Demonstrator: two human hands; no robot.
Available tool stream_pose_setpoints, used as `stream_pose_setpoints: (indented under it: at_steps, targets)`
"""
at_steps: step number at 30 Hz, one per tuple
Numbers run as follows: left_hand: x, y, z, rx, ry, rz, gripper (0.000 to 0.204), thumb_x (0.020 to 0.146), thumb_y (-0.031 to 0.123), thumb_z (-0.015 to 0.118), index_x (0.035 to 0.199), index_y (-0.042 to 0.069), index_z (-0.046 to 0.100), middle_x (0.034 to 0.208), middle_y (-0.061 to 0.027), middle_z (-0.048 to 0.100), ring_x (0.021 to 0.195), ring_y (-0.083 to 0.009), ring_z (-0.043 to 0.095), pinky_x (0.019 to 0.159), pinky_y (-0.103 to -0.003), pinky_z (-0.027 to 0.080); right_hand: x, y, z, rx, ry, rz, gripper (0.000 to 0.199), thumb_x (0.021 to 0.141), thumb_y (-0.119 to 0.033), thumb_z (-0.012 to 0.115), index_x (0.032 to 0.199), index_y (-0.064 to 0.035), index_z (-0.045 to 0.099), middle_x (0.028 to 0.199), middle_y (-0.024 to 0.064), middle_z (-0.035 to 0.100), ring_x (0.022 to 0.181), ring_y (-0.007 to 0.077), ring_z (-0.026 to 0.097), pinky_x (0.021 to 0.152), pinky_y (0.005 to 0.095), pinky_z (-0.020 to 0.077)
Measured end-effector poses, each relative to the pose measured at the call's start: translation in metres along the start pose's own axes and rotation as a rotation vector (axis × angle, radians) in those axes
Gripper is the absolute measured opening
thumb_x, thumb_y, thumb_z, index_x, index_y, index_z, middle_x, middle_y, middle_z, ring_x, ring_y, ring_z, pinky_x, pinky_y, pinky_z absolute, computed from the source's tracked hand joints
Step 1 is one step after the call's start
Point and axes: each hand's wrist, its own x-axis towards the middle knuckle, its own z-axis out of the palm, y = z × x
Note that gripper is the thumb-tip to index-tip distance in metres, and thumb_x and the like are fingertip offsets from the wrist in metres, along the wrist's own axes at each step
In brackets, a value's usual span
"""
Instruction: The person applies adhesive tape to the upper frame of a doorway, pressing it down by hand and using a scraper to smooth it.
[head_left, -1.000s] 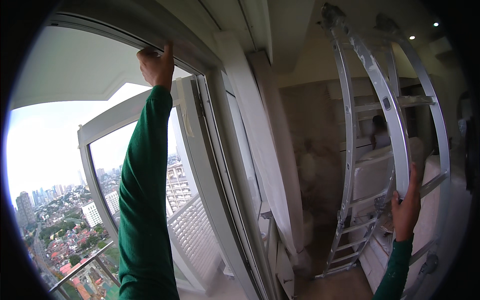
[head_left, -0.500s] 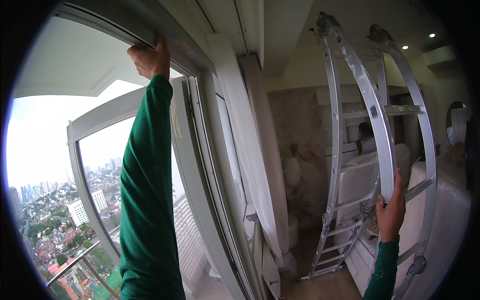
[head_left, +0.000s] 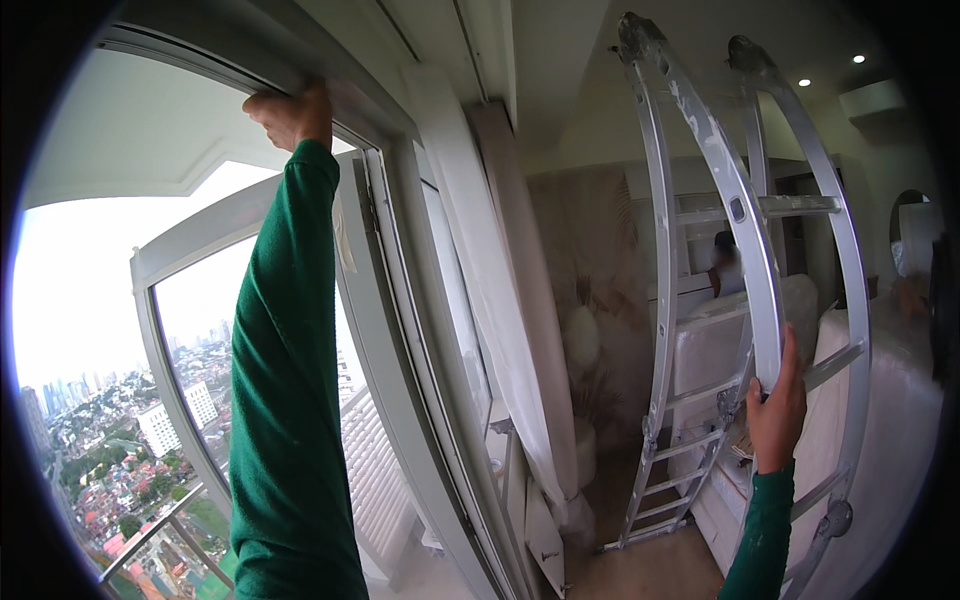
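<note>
My left hand (head_left: 292, 117), at the end of a raised arm in a green sleeve, is closed against the underside of the grey door frame (head_left: 350, 95). Its fingertips are partly hidden by the frame edge. My right hand (head_left: 777, 415) wraps round the side rail of a folding aluminium ladder (head_left: 748, 230), at about mid-height. The ladder stands upright on my right, its rails spotted with white. Below the left hand, a glazed door panel (head_left: 146, 262) with a grey frame swings out toward the balcony.
Beyond the opening is a balcony railing (head_left: 150, 522), with a city far below. White louvred panel (head_left: 378, 480) stands outside. A pale curtain (head_left: 505, 290) hangs beside the frame. Plastic-wrapped furniture (head_left: 905, 400) stands behind the ladder, and another person (head_left: 727, 268) is farther back.
The view has shifted slightly. My left hand stays up at the frame with its wrist a little turned, and my right hand keeps its hold on the ladder rail.
</note>
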Motion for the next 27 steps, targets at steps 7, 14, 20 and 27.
stream_pose_setpoints:
  at_steps: [7,14,20,27]
  targets:
    - [0.006,-0.009,-0.002,-0.031,-0.048,0.039,0.076,0.071,0.039,0.085,0.118,-0.001,0.043,0.109,-0.0202,0.062,0.106,-0.0403,0.064,0.096,-0.050,0.049,0.000,-0.001,0.000,0.006,-0.032,0.048,0.102,0.080,0.005,0.077,0.162,-0.0239,0.024,0.140,0.0194,0.057,0.124,0.0429,0.062,0.103,0.0545,0.0532]
    - [0.004,-0.003,0.004,-0.113,0.007,0.001,0.080,0.067,0.036,0.088,0.121,0.000,0.041,0.116,-0.0222,0.059,0.110,-0.0426,0.062,0.100,-0.052,0.048,0.001,-0.003,0.000,0.023,-0.002,0.026,0.104,0.078,0.007,0.077,0.162,-0.0242,0.025,0.140,0.0195,0.057,0.123,0.0436,0.063,0.103,0.0536,0.0535]
    - [0.002,-0.001,0.008,-0.067,-0.003,-0.029,0.082,0.067,0.035,0.087,0.122,0.001,0.036,0.116,-0.0217,0.055,0.111,-0.0424,0.060,0.100,-0.054,0.047,0.000,-0.001,0.002,0.009,0.002,0.019,0.104,0.078,0.007,0.077,0.162,-0.0242,0.024,0.139,0.0193,0.057,0.124,0.0433,0.062,0.103,0.0536,0.0533]
    - [0.007,-0.007,0.007,-0.057,-0.021,0.123,0.078,0.069,0.029,0.086,0.122,0.003,0.035,0.119,-0.0209,0.048,0.114,-0.0417,0.057,0.100,-0.052,0.046,0.001,0.001,-0.002,0.047,0.000,0.021,0.102,0.078,0.006,0.077,0.162,-0.0237,0.026,0.152,0.0171,0.051,0.132,0.0424,0.057,0.107,0.0526,0.0513]
